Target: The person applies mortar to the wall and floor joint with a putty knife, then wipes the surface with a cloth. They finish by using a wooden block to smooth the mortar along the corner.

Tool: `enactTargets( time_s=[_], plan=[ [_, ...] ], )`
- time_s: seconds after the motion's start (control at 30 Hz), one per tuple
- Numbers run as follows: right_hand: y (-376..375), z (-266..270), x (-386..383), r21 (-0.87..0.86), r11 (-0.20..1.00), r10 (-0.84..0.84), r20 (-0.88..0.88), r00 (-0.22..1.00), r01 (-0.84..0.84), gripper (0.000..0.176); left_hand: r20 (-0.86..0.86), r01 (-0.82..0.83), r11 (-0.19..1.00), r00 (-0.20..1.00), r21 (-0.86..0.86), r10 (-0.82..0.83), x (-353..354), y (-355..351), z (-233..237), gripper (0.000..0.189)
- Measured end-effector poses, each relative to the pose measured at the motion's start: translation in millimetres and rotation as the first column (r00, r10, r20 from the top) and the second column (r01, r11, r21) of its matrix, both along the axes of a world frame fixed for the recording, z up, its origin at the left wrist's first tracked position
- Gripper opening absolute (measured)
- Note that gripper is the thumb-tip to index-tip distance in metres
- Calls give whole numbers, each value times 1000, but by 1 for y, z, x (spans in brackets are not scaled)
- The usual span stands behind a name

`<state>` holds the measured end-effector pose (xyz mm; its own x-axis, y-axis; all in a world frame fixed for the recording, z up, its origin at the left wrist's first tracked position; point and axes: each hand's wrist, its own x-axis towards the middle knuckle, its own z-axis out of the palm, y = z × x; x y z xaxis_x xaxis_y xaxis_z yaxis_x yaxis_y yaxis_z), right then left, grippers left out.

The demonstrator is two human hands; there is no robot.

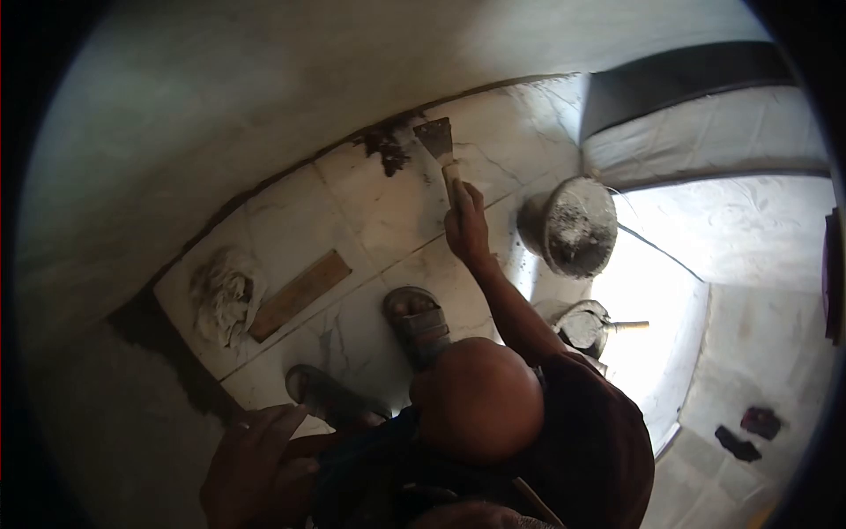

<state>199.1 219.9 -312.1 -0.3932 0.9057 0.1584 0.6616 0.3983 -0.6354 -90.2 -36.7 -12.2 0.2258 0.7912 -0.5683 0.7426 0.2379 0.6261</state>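
My right hand is wrapped round the wooden handle of a putty knife, its wide blade pointing toward the foot of the wall. Beside the blade, a dark wet patch of paste lies on the tiles along the wall joint. At lower left, my left hand holds nothing, its fingers stretched out and slightly apart near my leg. To the right of my right hand, a tilted bucket has grey powdery residue inside.
A smaller container of grey mix with a handle sticking out stands below the bucket. A wooden board and a crumpled cloth lie on the tiled floor at left. My sandalled foot is close by. Dark items lie at far right.
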Motion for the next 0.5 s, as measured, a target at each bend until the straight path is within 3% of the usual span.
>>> enactTargets(
  time_s=[0.03, 0.07, 0.2, 0.23, 0.3, 0.37, 0.5],
  plan=[
    [-8, 11, 5, -4, 1000, -3, -52, 999, 3, 58, -14, -30, 946, 999, 322, 37, 11, -1, -1, 46],
    [-15, 25, 13, -18, 1000, -10, -56, 998, 9, 56, -14, -59, 793, 996, 606, 85, 19, 0, 0, 43],
    [-47, 65, 62, 95, 992, -87, 20, 996, 84, 57, -17, -23, 758, 999, 652, 45, 13, 12, 8, 35],
    [-55, 74, 75, 133, 986, -109, 39, 993, 103, 58, 26, -30, 891, 999, 454, 21, -1, -4, -14, 47],
    [-77, 88, 102, -328, 866, -451, -189, 872, 376, 58, 69, -38, 975, 997, 220, 23, -10, -10, -21, 59],
    [-83, 111, 116, -592, 735, -636, -431, 639, 332, 59, 77, 21, 989, 997, 146, -33, -14, 8, -10, 59],
    [-84, 116, 115, -689, 701, -653, -519, 551, 183, 60, 49, 161, 966, 983, 203, -174, -16, 20, 0, 57]
  ],
)
